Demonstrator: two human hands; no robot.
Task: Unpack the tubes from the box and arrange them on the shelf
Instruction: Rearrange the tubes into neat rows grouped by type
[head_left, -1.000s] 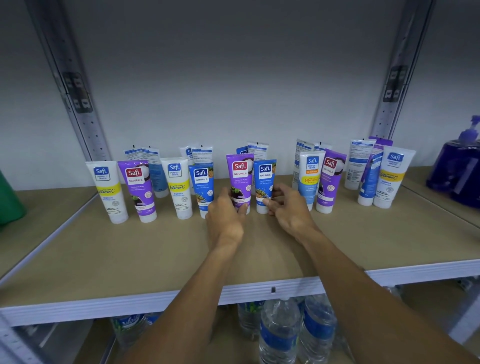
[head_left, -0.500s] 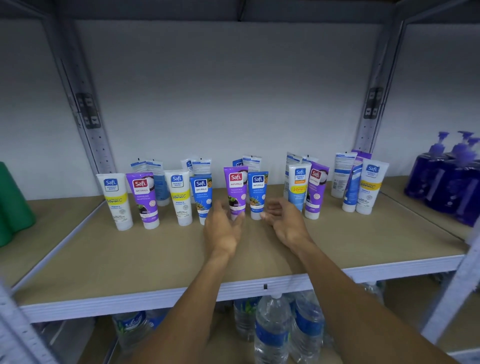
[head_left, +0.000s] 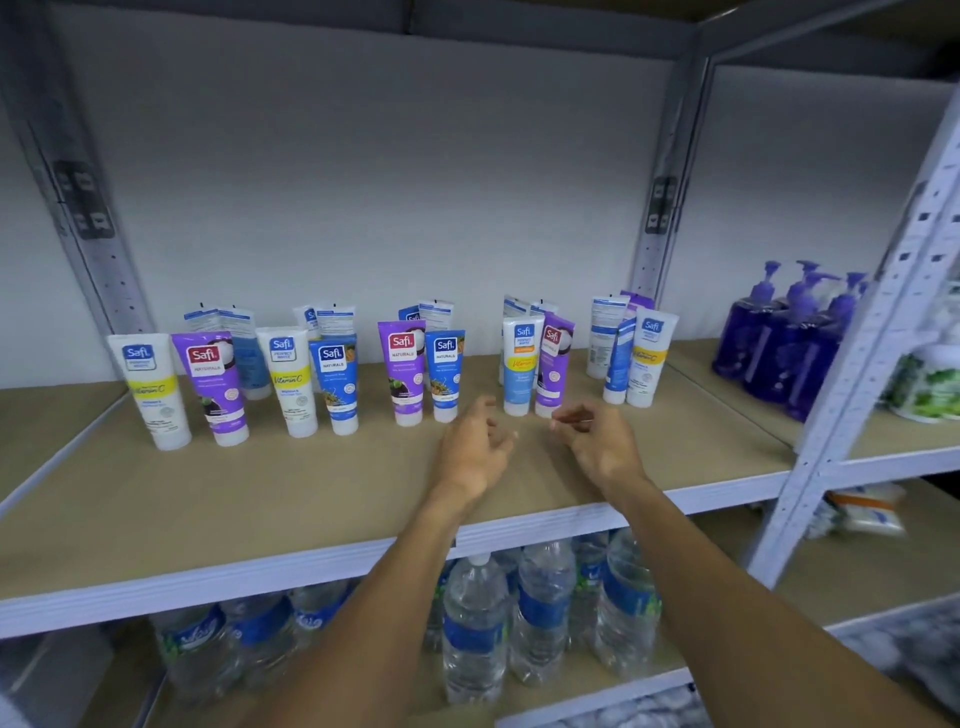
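Observation:
Several Safi tubes stand cap-down in pairs along the wooden shelf (head_left: 208, 499), white, purple and blue ones, with more tubes behind them. A purple tube (head_left: 402, 379) and a blue tube (head_left: 445, 374) stand at the middle. My left hand (head_left: 475, 449) hovers just in front of them with loosely curled fingers, holding nothing. My right hand (head_left: 597, 441) hovers to its right, below a light-blue tube (head_left: 521, 371) and another purple tube (head_left: 553, 366), also holding nothing. No box is in view.
Purple pump bottles (head_left: 779, 338) stand on the neighbouring shelf at right, behind a white perforated upright (head_left: 852, 379). Water bottles (head_left: 475, 623) fill the shelf below. A grey upright (head_left: 78, 208) runs along the back left.
Both hands have let go of the middle purple and blue tubes and drawn back toward me and rightward. The view has shifted so the tubes sit further left.

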